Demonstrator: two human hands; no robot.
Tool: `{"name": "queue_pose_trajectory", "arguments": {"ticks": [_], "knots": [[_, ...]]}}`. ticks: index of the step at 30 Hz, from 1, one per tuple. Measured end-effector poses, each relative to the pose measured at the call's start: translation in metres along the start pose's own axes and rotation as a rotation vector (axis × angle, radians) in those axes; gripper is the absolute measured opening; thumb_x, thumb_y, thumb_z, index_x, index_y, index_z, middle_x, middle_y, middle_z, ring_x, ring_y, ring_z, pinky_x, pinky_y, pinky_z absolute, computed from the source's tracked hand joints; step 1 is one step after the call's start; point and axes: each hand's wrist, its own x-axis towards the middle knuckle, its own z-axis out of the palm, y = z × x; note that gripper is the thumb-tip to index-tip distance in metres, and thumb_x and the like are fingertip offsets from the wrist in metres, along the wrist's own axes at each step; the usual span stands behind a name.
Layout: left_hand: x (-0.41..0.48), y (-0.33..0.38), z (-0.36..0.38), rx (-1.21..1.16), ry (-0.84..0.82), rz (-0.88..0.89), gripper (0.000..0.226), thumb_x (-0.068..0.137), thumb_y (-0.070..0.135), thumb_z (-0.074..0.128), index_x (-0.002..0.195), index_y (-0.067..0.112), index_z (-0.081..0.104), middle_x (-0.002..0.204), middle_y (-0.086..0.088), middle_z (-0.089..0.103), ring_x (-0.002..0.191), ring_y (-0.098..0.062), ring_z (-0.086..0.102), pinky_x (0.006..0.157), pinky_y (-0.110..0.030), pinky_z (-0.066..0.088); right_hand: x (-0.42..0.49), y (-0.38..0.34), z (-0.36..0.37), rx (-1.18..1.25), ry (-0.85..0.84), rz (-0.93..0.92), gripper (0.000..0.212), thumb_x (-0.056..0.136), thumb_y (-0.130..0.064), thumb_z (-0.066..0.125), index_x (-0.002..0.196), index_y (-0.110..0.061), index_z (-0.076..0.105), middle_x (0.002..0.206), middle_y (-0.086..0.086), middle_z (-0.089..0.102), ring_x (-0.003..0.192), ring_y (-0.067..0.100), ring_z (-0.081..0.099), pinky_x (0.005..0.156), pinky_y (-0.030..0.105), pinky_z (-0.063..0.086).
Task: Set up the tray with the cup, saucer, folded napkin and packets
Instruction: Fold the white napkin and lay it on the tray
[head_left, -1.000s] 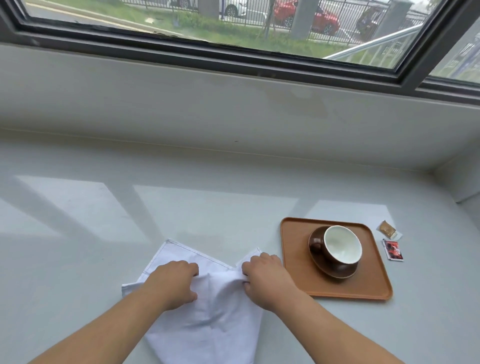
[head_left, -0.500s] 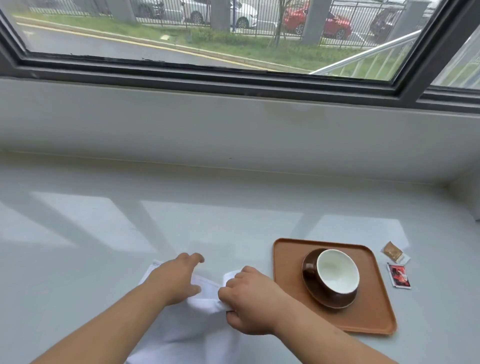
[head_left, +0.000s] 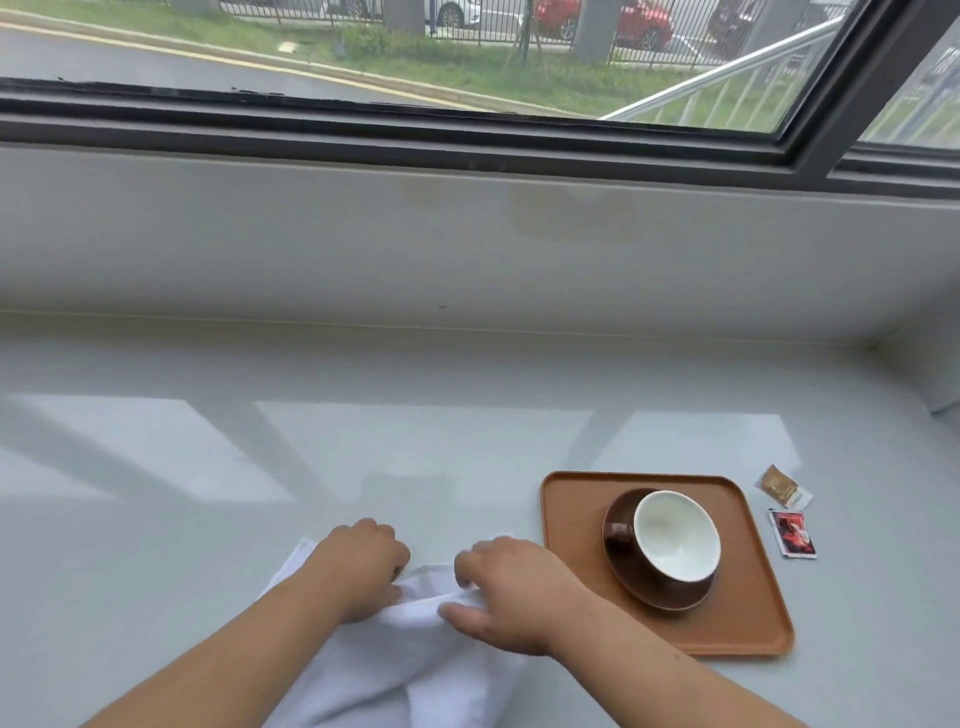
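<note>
- While the cup and saucer already sit on the tray, the head view shows the napkin (head_left: 415, 660) as the live job: a white cloth low in the frame, centre-left, on the pale tabletop (head_left: 218, 545) and running off the bottom edge.
- The left hand (head_left: 361, 566) is clenched on the cloth's far edge, and the right hand (head_left: 511, 590) pinches the same edge just beside it, thumb stretched out low along the fabric.
- A second ago the cloth lay wider, with its far corners showing beyond the knuckles. Now both hands have drawn that edge in toward the middle, and the fabric bunches into ridges between and below them.
- I judge that the fold is under way but not finished: the cloth looks gathered, not flat and squared.
- The tray (head_left: 576, 525), brown, lies at lower right, well apart from the cloth's bulk though close to the right wrist.
- The cup (head_left: 675, 538), white inside, sits on the dark saucer (head_left: 654, 592) toward the tray's right half; bare tray remains on the left for the napkin.
- Two packets lie off the tray on the tabletop at its upper right corner: a tan packet (head_left: 779, 486) and, below it, a red packet (head_left: 792, 534). They seem not to have moved, so both are left to do.
</note>
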Motion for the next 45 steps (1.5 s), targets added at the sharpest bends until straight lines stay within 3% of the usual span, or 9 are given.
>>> {"name": "queue_pose_trajectory", "arguments": {"ticks": [3,5,8,11,18,26,33,39,45], "knots": [[-0.011,-0.006,-0.018,-0.138,0.066,0.056,0.028,0.092,0.031,0.052,0.069,0.028,0.037,0.073,0.009,0.044,0.076,-0.018,0.047,0.054,-0.03,0.03,0.018,-0.014,-0.004,0.028,0.094,0.07,0.05,0.091,-0.053,0.052,0.134,-0.027,0.048,0.124,-0.001,0.055,0.114,0.022,0.048,0.097,0.038,0.045],[-0.022,-0.012,-0.037,-0.163,0.116,0.088,0.032,0.093,0.031,0.051,0.066,0.03,0.033,0.071,0.01,0.044,0.073,-0.018,0.048,0.054,-0.03,0.032,0.036,-0.029,-0.01,0.019,0.104,0.089,0.051,0.09,-0.045,0.057,0.137,-0.026,0.049,0.13,0.001,0.054,0.122,0.022,0.043,0.103,0.038,0.041],[-0.041,-0.023,-0.068,-0.215,0.233,0.103,0.032,0.092,0.03,0.052,0.066,0.032,0.033,0.071,0.011,0.046,0.071,-0.018,0.049,0.056,-0.032,0.037,0.057,-0.052,-0.029,0.074,0.037,0.139,0.021,0.092,-0.037,0.055,0.1,-0.02,0.064,0.096,0.004,0.063,0.097,0.027,0.054,0.075,0.039,0.046],[-0.063,-0.037,-0.096,-0.227,0.36,0.111,0.032,0.094,0.038,0.055,0.071,0.03,0.034,0.071,0.009,0.05,0.068,-0.02,0.05,0.053,-0.032,0.034,0.067,-0.06,-0.049,0.165,0.035,0.222,0.029,0.093,-0.039,0.056,0.072,-0.023,0.046,0.07,-0.003,0.053,0.074,0.026,0.052,0.052,0.036,0.033],[-0.102,-0.085,-0.146,-0.092,0.374,-0.013,0.038,0.087,0.063,0.064,0.113,0.04,0.047,0.094,0.008,0.063,0.085,-0.021,0.057,0.065,-0.035,0.041,0.066,-0.046,-0.109,-0.003,0.141,0.272,0.019,0.09,-0.039,0.054,0.083,-0.021,0.055,0.078,-0.003,0.063,0.072,0.027,0.055,0.052,0.033,0.04],[-0.119,-0.144,-0.2,0.024,0.472,-0.208,0.024,0.094,0.045,0.063,0.083,0.027,0.052,0.099,0.0,0.071,0.092,-0.029,0.065,0.067,-0.033,0.045,0.056,-0.032,-0.21,-0.198,0.332,0.315,0.027,0.095,-0.033,0.055,0.074,-0.022,0.041,0.081,0.006,0.064,0.075,0.034,0.056,0.056,0.035,0.038],[-0.162,-0.176,-0.284,-0.032,0.891,-0.279,0.04,0.097,0.053,0.059,0.073,0.027,0.04,0.079,-0.005,0.062,0.071,-0.029,0.049,0.061,-0.037,0.04,0.043,-0.058,-0.325,-0.298,0.69,0.249,0.026,0.094,-0.022,0.058,0.072,-0.02,0.044,0.072,0.003,0.053,0.069,0.034,0.049,0.057,0.036,0.034],[-0.199,-0.162,-0.298,0.177,1.386,0.01,0.044,0.088,0.043,0.065,0.063,0.01,0.05,0.053,-0.01,0.054,0.043,-0.032,0.053,0.049,-0.031,0.035,0.012,-0.075,-0.352,-0.344,0.921,0.136,0.018,0.088,-0.01,0.062,0.074,-0.012,0.051,0.069,0.006,0.058,0.065,0.034,0.052,0.054,0.039,0.041],[-0.183,-0.146,-0.197,0.231,1.085,0.159,0.024,0.08,0.033,0.057,0.066,0.014,0.058,0.06,-0.005,0.06,0.045,-0.033,0.06,0.036,-0.03,0.041,-0.011,-0.056,-0.255,-0.341,0.709,0.101,0.016,0.075,-0.001,0.072,0.076,-0.012,0.06,0.072,0.005,0.061,0.068,0.034,0.056,0.058,0.043,0.05]]}}
